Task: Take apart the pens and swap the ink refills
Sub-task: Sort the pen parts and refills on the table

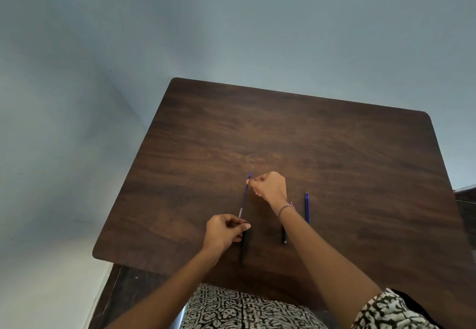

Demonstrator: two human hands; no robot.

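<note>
— What worries you here?

— The blue refill point(246, 192). My right hand point(270, 187) pinches it near its far tip, and its near end runs toward the black barrel point(243, 245), which my left hand point(225, 232) clamps at the mouth. I judge it is going in or coming out; I cannot tell which. If I tilt the refill off the barrel's line, it could bow or snag at the mouth. A loose pinch could let it drop onto the bench point(334, 148).

— And the fingers?

— Right fingers point(249, 182) are closed together on the refill, beyond the barrel. Left fingers point(244, 226) are wrapped shut round the barrel's top, with the refill's pale end just beyond them.

— Other parts?

— Right of the barrel, a blue pen point(307, 207) lies on the bench, well apart. Between it and the barrel lies a dark pen piece point(284, 236), partly hidden by my right forearm. A careless wrist could knock it rolling.
</note>
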